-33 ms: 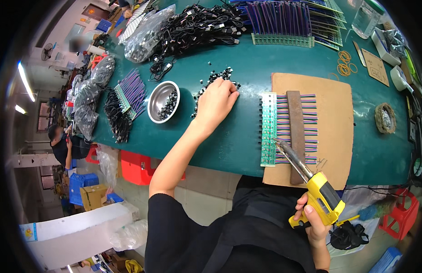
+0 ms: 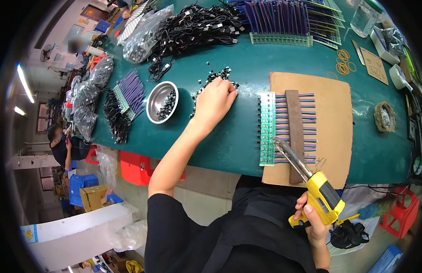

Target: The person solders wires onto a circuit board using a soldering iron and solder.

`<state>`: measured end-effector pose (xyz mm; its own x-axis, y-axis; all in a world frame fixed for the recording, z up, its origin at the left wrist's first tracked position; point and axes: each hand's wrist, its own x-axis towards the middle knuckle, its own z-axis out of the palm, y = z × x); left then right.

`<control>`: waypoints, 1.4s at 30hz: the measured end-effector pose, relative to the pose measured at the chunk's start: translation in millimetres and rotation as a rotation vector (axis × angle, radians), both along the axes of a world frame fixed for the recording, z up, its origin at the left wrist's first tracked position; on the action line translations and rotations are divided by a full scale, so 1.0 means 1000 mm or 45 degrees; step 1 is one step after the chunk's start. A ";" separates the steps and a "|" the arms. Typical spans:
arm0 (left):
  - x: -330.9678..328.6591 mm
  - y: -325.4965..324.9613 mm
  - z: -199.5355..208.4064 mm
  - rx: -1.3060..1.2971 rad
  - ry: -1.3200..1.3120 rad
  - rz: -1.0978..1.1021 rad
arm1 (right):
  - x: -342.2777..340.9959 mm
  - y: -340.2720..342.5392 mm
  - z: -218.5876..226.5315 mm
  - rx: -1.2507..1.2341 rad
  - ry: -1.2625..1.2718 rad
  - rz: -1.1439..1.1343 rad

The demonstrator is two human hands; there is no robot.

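My left hand (image 2: 215,101) reaches over a loose pile of small black components (image 2: 223,73) on the green table. Its fingers are curled together and the tips are hidden, so what they pinch cannot be seen. My right hand (image 2: 313,223) is wrapped round the grip of a yellow and black soldering gun (image 2: 323,195). The gun's tip meets or hovers just over a green circuit board strip (image 2: 267,136) with small black parts along its left edge. Purple, black and teal wires (image 2: 309,119) run right from the strip, under a brown bar (image 2: 295,132) that lies across them.
Cardboard (image 2: 336,136) lies under the strip and bar. Left of my hand stands a metal bowl (image 2: 154,108) of black components. Black cables (image 2: 197,27), wired boards (image 2: 281,40) and rubber bands (image 2: 343,63) lie farther back. A wire-filled ring holder (image 2: 384,116) sits at right. Another person (image 2: 60,145) works far left.
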<state>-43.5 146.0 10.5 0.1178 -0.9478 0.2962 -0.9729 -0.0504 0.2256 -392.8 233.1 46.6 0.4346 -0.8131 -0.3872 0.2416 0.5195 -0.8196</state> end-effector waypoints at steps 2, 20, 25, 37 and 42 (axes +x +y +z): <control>0.000 0.001 0.002 0.033 0.004 0.008 | -0.001 0.000 0.000 -0.013 -0.011 -0.014; -0.061 0.064 0.020 0.687 1.848 -0.074 | 0.001 -0.001 0.003 -0.019 0.042 0.031; -0.063 0.058 0.014 0.767 1.816 0.019 | 0.001 0.001 0.000 -0.009 0.061 0.085; -0.064 0.058 0.011 0.760 1.800 0.028 | 0.004 0.003 -0.002 -0.016 0.103 0.099; -0.064 0.058 0.012 0.760 1.801 0.031 | 0.001 0.002 -0.002 -0.044 0.086 0.141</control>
<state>-107.5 203.7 22.2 -0.0166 -0.8779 -0.4785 0.0164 -0.4788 0.8778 -391.8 235.1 44.5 0.4965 -0.7750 -0.3909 0.1282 0.5109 -0.8500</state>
